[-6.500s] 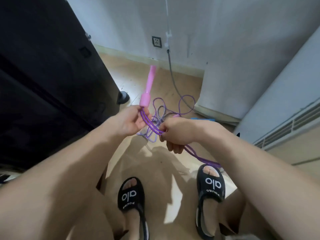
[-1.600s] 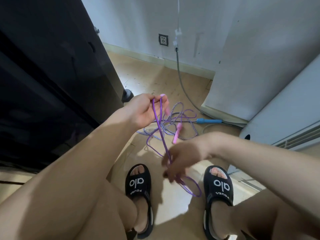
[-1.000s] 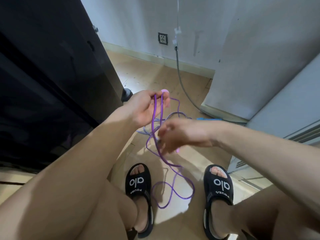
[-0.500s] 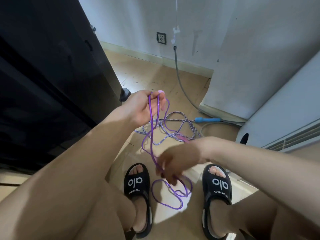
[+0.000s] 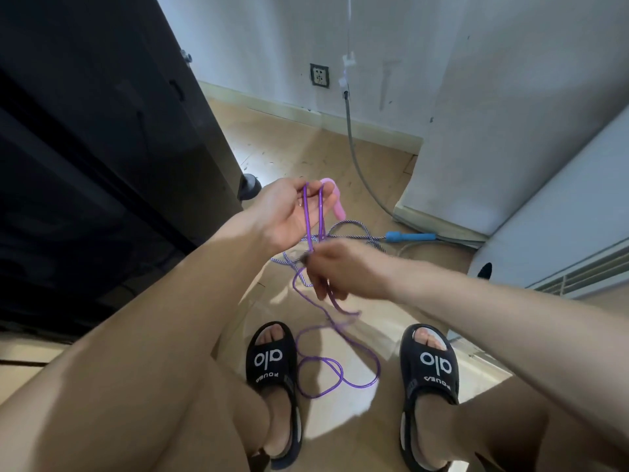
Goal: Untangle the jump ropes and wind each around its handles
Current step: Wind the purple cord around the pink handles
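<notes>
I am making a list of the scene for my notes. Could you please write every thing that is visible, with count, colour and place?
purple rope: 1, purple, strands over the left fingers, slack looped on the floor between the sandals
pink handle: 1 seen, pink, behind the left fingers
striped rope: 1, blue-white, on the floor behind the hands
blue handle: 1 seen, blue, on the floor beside the white unit
grey hose: 1, grey, from wall to floor
wall socket: 1, white, on the back wall
dark cabinet: 1, black, left
white unit: 1, white, right
sandals: 2, black, on the feet
left hand: holds the pink handle, rope loops over its fingers
right hand: blurred, grips the purple rope
</notes>
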A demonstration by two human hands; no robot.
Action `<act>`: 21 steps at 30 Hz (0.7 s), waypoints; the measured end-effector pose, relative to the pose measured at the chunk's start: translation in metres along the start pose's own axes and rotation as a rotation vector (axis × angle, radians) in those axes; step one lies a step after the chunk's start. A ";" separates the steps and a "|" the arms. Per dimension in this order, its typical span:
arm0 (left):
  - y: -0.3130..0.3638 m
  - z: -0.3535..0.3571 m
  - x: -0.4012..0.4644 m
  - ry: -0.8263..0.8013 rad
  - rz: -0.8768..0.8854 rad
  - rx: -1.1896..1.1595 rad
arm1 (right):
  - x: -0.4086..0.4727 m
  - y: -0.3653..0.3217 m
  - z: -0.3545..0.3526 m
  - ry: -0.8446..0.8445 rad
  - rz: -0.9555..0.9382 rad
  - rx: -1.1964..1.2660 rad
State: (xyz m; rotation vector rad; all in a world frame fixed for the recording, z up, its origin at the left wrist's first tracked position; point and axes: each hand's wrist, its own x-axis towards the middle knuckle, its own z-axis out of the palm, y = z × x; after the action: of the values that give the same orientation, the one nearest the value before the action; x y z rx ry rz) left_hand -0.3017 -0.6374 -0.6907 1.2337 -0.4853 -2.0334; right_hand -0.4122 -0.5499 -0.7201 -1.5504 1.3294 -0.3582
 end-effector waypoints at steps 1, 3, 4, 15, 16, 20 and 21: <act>0.000 -0.001 0.000 0.012 -0.007 0.010 | -0.006 0.001 0.008 -0.082 -0.009 -0.151; 0.000 -0.004 0.002 0.049 -0.008 0.051 | -0.017 0.002 0.018 -0.366 0.068 -0.311; 0.000 -0.005 0.002 0.065 -0.003 0.059 | -0.018 0.005 0.018 -0.508 0.131 -0.336; -0.003 -0.002 -0.001 0.014 -0.038 0.129 | 0.007 -0.007 -0.022 0.045 0.035 0.464; -0.001 -0.002 -0.001 0.020 -0.033 0.102 | 0.005 -0.004 -0.018 0.043 0.008 0.276; 0.000 -0.006 0.000 0.073 -0.028 0.053 | -0.011 0.007 0.001 -0.521 0.093 -0.201; 0.001 -0.007 0.002 0.085 -0.014 0.052 | -0.013 0.009 0.003 -0.658 0.157 -0.283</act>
State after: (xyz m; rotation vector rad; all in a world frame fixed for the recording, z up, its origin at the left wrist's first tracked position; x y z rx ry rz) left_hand -0.2957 -0.6392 -0.6945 1.3522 -0.4934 -1.9817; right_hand -0.4198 -0.5358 -0.7242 -1.5853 0.9863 0.4302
